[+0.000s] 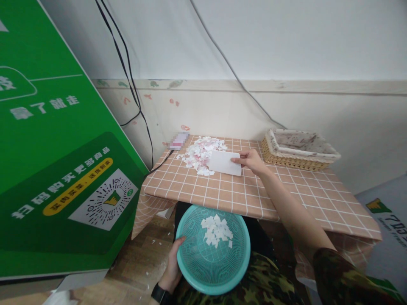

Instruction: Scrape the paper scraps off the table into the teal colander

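My left hand (173, 263) grips the left rim of a round turquoise plastic colander (213, 271), thumb over the edge. Small white paper scraps (217, 231) lie inside it, and it rests at my lap below the table edge. On the table, my right hand (251, 161) pinches the right end of a flat white rectangular card (225, 162) between thumb and fingers. The card's left edge meets a heap of torn white and pinkish paper scraps (203, 150); whether it lies over or against them I cannot tell.
A checked brown cloth covers the table (305, 190). At the back right stands a lined wicker basket (297, 163). A power strip (179, 140) with a black cable lies back left. A green printed cabinet (63, 169) flanks the left side. Scraps dot the wooden floor (133, 258).
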`<control>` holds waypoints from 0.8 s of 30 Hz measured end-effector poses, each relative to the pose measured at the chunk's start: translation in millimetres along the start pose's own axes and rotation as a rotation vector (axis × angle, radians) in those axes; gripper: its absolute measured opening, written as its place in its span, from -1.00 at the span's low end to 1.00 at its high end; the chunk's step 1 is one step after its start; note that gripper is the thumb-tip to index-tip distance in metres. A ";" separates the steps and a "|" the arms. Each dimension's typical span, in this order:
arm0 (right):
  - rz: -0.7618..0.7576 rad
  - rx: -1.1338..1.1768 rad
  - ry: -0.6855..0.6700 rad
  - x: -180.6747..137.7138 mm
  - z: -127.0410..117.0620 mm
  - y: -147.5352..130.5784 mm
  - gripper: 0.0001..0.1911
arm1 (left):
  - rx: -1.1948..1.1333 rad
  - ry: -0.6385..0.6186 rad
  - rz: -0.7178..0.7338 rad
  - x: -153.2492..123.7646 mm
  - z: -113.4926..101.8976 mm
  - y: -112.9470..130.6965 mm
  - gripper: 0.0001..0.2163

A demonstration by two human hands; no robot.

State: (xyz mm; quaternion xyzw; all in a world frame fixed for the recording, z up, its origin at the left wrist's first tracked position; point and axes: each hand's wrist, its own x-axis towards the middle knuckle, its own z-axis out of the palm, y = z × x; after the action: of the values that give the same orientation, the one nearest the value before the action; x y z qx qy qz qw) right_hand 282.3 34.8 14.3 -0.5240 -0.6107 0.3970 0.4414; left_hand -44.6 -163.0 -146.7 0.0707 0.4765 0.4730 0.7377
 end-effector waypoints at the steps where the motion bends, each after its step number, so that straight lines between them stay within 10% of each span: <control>1: 0.005 0.005 0.008 -0.3 -0.3 -0.5 -0.59 | 0.001 0.004 0.003 0.0 0.1 -0.2 -0.75; 24: 0.001 -0.022 -0.013 -6.4 -11.3 -4.8 -0.65 | 0.013 0.055 0.018 -4.0 4.7 1.1 -0.76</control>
State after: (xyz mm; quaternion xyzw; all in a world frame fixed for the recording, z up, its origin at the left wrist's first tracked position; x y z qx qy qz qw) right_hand 292.1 28.0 21.4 -0.5264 -0.6177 0.3937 0.4316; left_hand -42.0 -163.8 -141.0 0.0666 0.4990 0.4782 0.7196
